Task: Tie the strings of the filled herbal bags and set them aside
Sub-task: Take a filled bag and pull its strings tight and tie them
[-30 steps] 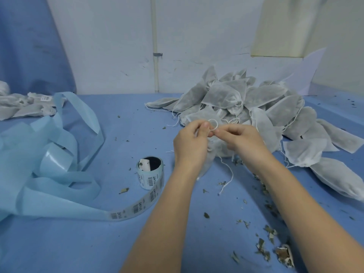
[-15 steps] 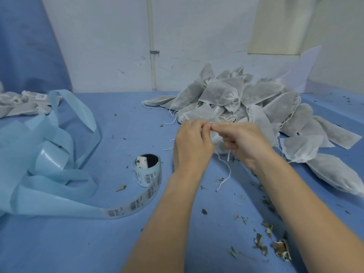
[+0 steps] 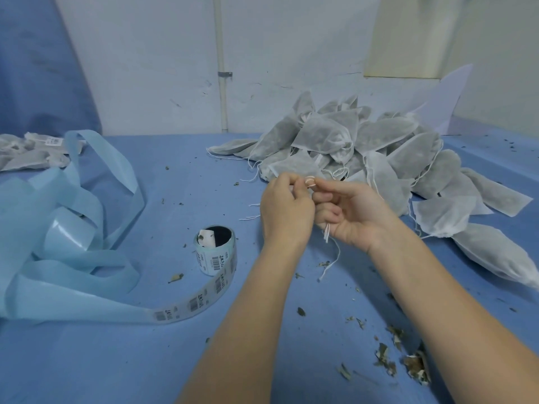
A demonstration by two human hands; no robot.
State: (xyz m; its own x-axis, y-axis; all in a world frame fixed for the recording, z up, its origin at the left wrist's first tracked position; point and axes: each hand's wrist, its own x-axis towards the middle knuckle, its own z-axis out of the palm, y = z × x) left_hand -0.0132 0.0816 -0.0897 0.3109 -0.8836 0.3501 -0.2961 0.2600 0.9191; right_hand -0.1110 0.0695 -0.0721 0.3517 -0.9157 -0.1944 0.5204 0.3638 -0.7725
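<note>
A heap of several white, filled herbal bags [image 3: 388, 147] lies on the blue table [image 3: 116, 360] at the back right. In front of the heap my left hand [image 3: 284, 209] and my right hand [image 3: 350, 212] meet over one bag, which they mostly hide. Both hands pinch its white string [image 3: 331, 258]. The string is wound round my right fingertip, runs through my right palm and dangles down to the table. A few more bags [image 3: 26, 156] lie at the far left edge.
A roll of barcode labels [image 3: 215, 250] stands left of my hands, its strip trailing into a loose tangle of light blue backing tape [image 3: 73, 228]. Dried herb crumbs [image 3: 408, 363] are scattered at the lower right. A white wall closes the back.
My right hand has turned palm-up and wound the string round its fingertip. Both hands stay close together in front of the heap.
</note>
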